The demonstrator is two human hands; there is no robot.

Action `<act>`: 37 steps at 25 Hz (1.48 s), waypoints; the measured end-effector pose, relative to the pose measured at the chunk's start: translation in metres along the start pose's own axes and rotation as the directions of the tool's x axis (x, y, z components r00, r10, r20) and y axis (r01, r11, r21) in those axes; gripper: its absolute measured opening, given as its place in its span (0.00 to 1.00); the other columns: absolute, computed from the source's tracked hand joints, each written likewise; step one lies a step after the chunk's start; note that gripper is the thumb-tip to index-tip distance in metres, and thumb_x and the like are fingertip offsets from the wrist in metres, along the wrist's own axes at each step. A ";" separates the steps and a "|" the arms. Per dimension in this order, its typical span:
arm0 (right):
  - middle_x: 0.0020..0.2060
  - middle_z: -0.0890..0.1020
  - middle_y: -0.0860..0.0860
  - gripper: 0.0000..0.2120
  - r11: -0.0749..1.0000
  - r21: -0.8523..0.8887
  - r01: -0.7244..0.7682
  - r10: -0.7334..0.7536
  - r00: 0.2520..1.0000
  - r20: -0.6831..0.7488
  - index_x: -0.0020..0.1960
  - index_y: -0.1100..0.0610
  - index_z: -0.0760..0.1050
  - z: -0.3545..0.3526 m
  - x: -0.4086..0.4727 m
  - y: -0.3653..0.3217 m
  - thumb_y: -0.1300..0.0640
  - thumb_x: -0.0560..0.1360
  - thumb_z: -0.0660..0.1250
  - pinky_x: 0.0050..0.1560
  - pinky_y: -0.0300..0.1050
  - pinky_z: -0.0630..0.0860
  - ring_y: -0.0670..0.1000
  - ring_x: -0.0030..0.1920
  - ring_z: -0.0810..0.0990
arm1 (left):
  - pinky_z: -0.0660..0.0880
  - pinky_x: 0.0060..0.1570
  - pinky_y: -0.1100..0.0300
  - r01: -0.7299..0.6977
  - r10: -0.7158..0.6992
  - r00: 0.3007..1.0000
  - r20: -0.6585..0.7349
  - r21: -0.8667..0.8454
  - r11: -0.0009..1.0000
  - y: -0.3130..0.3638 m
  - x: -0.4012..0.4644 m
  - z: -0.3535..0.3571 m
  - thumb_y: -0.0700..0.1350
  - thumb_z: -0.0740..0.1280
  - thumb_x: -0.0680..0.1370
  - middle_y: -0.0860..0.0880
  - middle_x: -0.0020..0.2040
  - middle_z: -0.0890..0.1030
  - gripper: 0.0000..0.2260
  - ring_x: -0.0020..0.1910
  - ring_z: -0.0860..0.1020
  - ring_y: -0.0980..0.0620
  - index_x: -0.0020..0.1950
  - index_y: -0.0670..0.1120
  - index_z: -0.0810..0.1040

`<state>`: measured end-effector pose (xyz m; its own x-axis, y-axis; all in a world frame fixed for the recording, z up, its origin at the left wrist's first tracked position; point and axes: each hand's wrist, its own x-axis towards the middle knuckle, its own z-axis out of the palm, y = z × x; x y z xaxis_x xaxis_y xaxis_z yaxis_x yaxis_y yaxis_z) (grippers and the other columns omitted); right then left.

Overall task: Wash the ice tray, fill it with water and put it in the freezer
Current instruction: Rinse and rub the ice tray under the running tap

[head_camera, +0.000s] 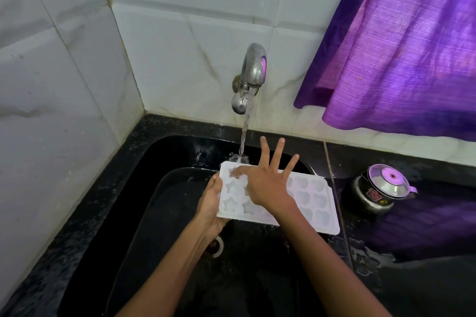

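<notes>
The white ice tray (313, 203) is held over the black sink (144, 213), tilted a little, its far left corner right under the stream of water (243, 136) running from the steel tap (253, 67) on the tiled wall (180, 33). The left hand (210, 203) grips the tray's left short edge — thumb on top near the star-shaped moulds, fingers curled underneath. The right hand (265, 185) lies across the top of the tray with its fingers spread wide and straight; the thumb reaches into the corner where the water lands (three of the fingers point up and away past the tray's far rim). So the two hands are close together, both on the tray, one clamped on it and one flat. The right end of the tray, with heart-shaped moulds, juts out towards the dark counter (412, 278). There a small steel kettle (381, 190) stands, and above it hangs a purple curtain (399, 46).
</notes>
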<state>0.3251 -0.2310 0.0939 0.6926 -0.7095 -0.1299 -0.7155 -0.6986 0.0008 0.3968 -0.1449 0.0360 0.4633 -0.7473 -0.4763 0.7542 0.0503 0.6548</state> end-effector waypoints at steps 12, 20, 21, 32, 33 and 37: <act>0.76 0.34 0.57 0.26 0.999 -0.045 -0.005 0.004 1.000 -0.022 0.65 0.39 0.71 -0.003 -0.011 -0.014 0.62 0.72 0.63 0.52 0.72 0.19 0.68 0.61 0.17 | 0.81 0.44 0.48 0.006 -0.006 1.000 -0.017 0.007 1.000 -0.004 0.004 -0.002 0.53 0.54 0.82 0.46 0.45 0.86 0.15 0.43 0.84 0.46 0.55 0.49 0.78; 0.76 0.35 0.54 0.26 0.997 0.071 0.033 -0.027 0.996 -0.091 0.60 0.37 0.73 -0.001 -0.041 -0.017 0.63 0.69 0.66 0.51 0.68 0.13 0.64 0.59 0.13 | 0.82 0.37 0.51 -0.018 0.018 1.000 -0.024 -0.008 1.000 0.000 0.001 -0.006 0.53 0.56 0.81 0.45 0.46 0.86 0.13 0.42 0.84 0.46 0.54 0.51 0.78; 0.76 0.34 0.54 0.25 0.998 0.052 0.043 -0.039 0.996 -0.082 0.60 0.38 0.73 -0.002 -0.043 -0.020 0.61 0.69 0.67 0.51 0.68 0.14 0.65 0.60 0.13 | 0.81 0.39 0.50 -0.020 0.020 0.999 -0.025 -0.011 1.000 -0.001 0.001 -0.006 0.53 0.56 0.82 0.46 0.45 0.86 0.13 0.42 0.84 0.45 0.54 0.51 0.78; 0.75 0.31 0.56 0.12 0.985 -0.119 0.122 -0.119 0.992 0.027 0.59 0.45 0.76 -0.008 -0.040 -0.035 0.51 0.78 0.60 0.57 0.72 0.21 0.67 0.60 0.16 | 0.81 0.39 0.50 -0.034 0.033 0.999 -0.035 -0.016 0.999 -0.005 -0.003 -0.013 0.51 0.54 0.82 0.47 0.45 0.86 0.13 0.42 0.85 0.47 0.54 0.52 0.78; 0.74 0.29 0.56 0.13 0.989 -0.098 0.107 -0.104 0.994 0.037 0.61 0.43 0.75 -0.008 -0.038 -0.034 0.51 0.78 0.60 0.57 0.72 0.22 0.67 0.60 0.16 | 0.82 0.38 0.51 -0.031 0.030 0.999 -0.039 -0.024 0.999 -0.004 -0.003 -0.014 0.52 0.54 0.82 0.46 0.44 0.86 0.13 0.40 0.85 0.47 0.53 0.52 0.78; 0.73 0.28 0.56 0.14 0.991 -0.124 0.045 -0.040 0.998 0.045 0.62 0.44 0.75 -0.006 -0.041 -0.041 0.50 0.77 0.63 0.50 0.72 0.17 0.67 0.57 0.14 | 0.82 0.37 0.52 -0.031 0.029 0.998 -0.048 -0.041 0.999 -0.004 -0.002 -0.019 0.52 0.55 0.82 0.46 0.45 0.86 0.13 0.40 0.85 0.47 0.54 0.50 0.78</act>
<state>0.3266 -0.1737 0.1048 0.7160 -0.6761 -0.1738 -0.6665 -0.7361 0.1178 0.4012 -0.1309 0.0235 0.5072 -0.7126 -0.4847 0.7576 0.1006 0.6449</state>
